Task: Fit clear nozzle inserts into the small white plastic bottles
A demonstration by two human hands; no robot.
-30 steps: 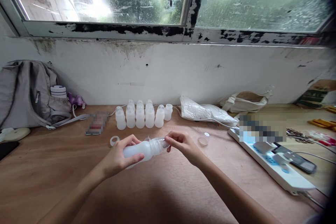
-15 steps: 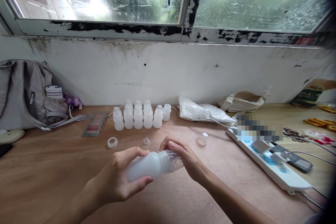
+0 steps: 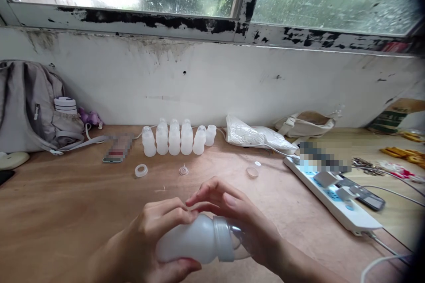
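While gripped sideways low over the desk (image 3: pixel 66 212), the frosted bottle (image 3: pixel 192 241) looks light, smooth and somewhat squeezable. Best held around its body, as by the left hand (image 3: pixel 149 239) now, wrapped about it. Right hand (image 3: pixel 242 225) cupped over the clear cap (image 3: pixel 241 243) and collar (image 3: pixel 223 245), fingers partly spread.

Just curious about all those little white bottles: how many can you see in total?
8, perhaps more hidden. One bottle lies sideways, the left hand gripping it and the right hand at its capped end. Seven show in the cluster of bottles by the wall.
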